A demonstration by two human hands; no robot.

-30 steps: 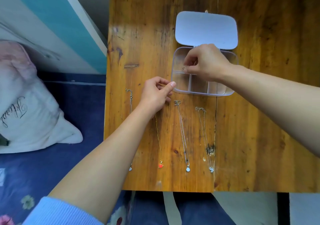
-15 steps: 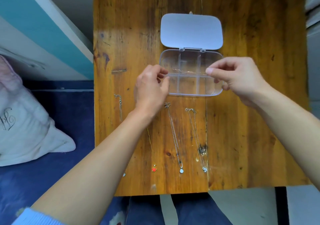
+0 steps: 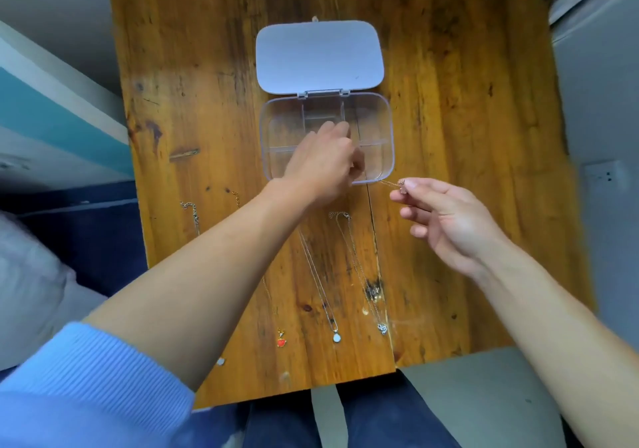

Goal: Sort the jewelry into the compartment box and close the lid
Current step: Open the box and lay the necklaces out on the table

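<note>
Compartment box sat open on the counter, lid hinged flat behind it. Right hand pinched one end of a thin necklace chain just off the box's near-right corner; the chain ran left toward the left hand. Left hand was curled over the near middle compartments, fingers closed, probably on the chain's other end, though the contact was hidden. Four more necklaces lay on the counter: red pendant, white pendant, silver pendant, one at far left.

Advice: feed the chain into one cell end-first, let it coil, keep slack off the dividers and rim so the lid can seat. Release the right end last.
</note>
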